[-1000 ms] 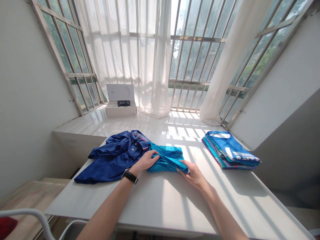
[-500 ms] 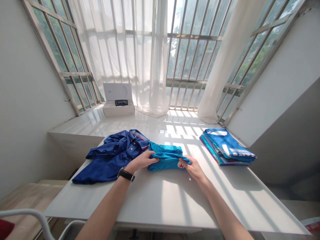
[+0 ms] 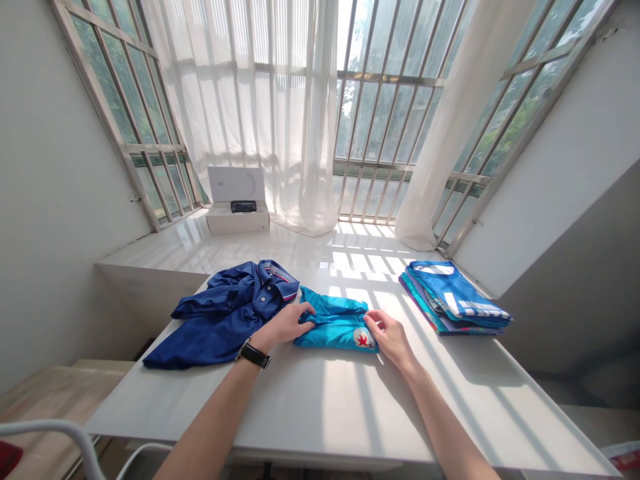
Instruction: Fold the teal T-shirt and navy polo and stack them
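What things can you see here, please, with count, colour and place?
table: one, white, centre
folded garment: one, teal, mid-table
polo shirt: one, navy, left
clothes pile: one, blue on top, right
ledge: one, white, beyond
box: one, white, on the ledge
unclear item: one, black, in the box
curtains: two, white, rear
window bars: many, grey, rear and sides
tubes: two, white, lower left
watch: one, black, left wrist
left hand: one, bare, on the garment
right hand: one, bare, at its right edge
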Motion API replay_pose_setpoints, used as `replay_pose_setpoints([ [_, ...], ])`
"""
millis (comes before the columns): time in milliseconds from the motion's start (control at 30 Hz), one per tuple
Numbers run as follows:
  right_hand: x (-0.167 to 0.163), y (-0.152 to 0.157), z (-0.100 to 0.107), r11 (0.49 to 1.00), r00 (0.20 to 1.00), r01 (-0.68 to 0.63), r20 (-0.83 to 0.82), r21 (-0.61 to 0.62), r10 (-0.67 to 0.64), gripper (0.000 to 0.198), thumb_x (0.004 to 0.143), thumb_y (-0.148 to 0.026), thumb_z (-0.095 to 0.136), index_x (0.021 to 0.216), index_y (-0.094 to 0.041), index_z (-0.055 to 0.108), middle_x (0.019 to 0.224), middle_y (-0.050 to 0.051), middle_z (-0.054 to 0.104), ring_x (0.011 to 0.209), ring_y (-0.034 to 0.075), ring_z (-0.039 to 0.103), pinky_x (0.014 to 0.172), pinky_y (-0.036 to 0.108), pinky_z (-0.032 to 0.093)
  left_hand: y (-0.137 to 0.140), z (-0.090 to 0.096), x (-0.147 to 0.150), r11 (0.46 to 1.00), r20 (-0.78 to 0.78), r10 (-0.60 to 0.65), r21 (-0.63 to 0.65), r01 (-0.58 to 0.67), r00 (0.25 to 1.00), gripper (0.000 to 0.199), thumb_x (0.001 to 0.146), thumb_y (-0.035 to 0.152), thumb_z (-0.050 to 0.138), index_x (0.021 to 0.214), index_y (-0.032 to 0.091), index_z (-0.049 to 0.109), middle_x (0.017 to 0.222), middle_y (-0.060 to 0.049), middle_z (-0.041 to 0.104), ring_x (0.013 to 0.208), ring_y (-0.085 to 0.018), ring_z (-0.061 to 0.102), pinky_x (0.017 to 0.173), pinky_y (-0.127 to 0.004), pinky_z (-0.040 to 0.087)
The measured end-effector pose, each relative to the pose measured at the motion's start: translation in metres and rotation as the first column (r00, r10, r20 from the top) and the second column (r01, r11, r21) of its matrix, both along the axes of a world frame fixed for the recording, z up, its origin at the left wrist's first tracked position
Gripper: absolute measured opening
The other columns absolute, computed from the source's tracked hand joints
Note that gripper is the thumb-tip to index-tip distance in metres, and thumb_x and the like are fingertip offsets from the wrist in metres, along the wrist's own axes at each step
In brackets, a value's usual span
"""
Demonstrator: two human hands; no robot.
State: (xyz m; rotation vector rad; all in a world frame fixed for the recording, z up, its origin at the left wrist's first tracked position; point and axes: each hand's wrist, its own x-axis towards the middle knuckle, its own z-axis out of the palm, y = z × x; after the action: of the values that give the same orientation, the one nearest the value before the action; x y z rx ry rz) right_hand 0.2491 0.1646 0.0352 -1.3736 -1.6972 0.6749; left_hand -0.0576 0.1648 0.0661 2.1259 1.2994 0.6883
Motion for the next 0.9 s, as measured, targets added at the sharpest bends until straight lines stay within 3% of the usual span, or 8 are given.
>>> replay_pose_setpoints([
  [67,0.002,-0.002,0.003,0.998,0.999,-0.033,-0.027,0.053,0.035,0.041,0.092,-0.056,0.058,0.108,-0.02,0.069,0.103,0.009,0.073,0.077,0.021,0.066,0.066,0.031,0.053,-0.004,0.004,0.0,0.999,-0.008,-0.033,0.028,0.034,0.999,0.034,0.084,0.027,0.061,0.117,0.021,0.066,0.097,-0.004,0.071,0.084,-0.02,0.065,0.076,-0.029,0.049],
  [133,0.001,-0.004,0.007,0.99,0.993,-0.11,-0.021,0.087,0.112,0.037,0.095,-0.052,0.055,0.11,-0.021,0.069,0.112,0.011,0.07,0.086,0.022,0.067,0.068,0.031,0.054,-0.007,0.009,0.001,0.997,-0.028,-0.059,0.038,0.06,0.998,0.034,0.088,0.025,0.057,0.121,0.022,0.065,0.101,-0.004,0.073,0.084,-0.02,0.066,0.078,-0.029,0.05],
  [267,-0.002,-0.007,0.013,0.967,0.97,-0.242,0.052,0.076,0.238,0.035,0.097,-0.048,0.052,0.094,-0.021,0.075,0.105,0.01,0.067,0.091,0.022,0.066,0.064,0.029,0.052,-0.009,0.014,0.004,0.997,-0.061,-0.047,0.057,0.05,0.997,0.022,0.096,0.026,0.051,0.103,0.021,0.072,0.099,-0.005,0.076,0.088,-0.021,0.068,0.078,-0.028,0.05],
  [400,-0.003,-0.008,0.016,0.967,0.968,-0.244,0.071,0.067,0.24,0.031,0.094,-0.045,0.055,0.094,-0.021,0.074,0.102,0.009,0.067,0.086,0.021,0.066,0.061,0.029,0.052,-0.01,0.014,0.005,0.992,-0.072,0.016,0.126,-0.007,0.997,0.019,0.097,0.028,0.056,0.094,0.02,0.073,0.094,-0.005,0.076,0.085,-0.021,0.068,0.077,-0.029,0.05],
  [633,-0.001,-0.008,0.014,0.957,0.96,-0.274,0.094,0.093,0.265,0.029,0.092,-0.044,0.06,0.08,-0.021,0.073,0.101,0.01,0.069,0.09,0.023,0.068,0.065,0.03,0.052,-0.012,0.009,0.009,0.973,-0.079,-0.058,0.221,0.074,0.995,0.01,0.091,0.026,0.067,0.095,0.021,0.073,0.102,-0.006,0.074,0.097,-0.022,0.067,0.089,-0.031,0.051],
  [900,0.002,-0.005,0.013,0.963,0.962,-0.258,0.105,0.072,0.25,0.034,0.094,-0.048,0.058,0.08,-0.022,0.074,0.086,0.008,0.074,0.077,0.023,0.067,0.065,0.032,0.049,-0.007,-0.001,0.013,0.986,-0.088,0.015,0.169,0.001,0.996,0.02,0.1,0.031,0.055,0.097,0.023,0.072,0.096,-0.004,0.076,0.088,-0.02,0.069,0.076,-0.027,0.048],
])
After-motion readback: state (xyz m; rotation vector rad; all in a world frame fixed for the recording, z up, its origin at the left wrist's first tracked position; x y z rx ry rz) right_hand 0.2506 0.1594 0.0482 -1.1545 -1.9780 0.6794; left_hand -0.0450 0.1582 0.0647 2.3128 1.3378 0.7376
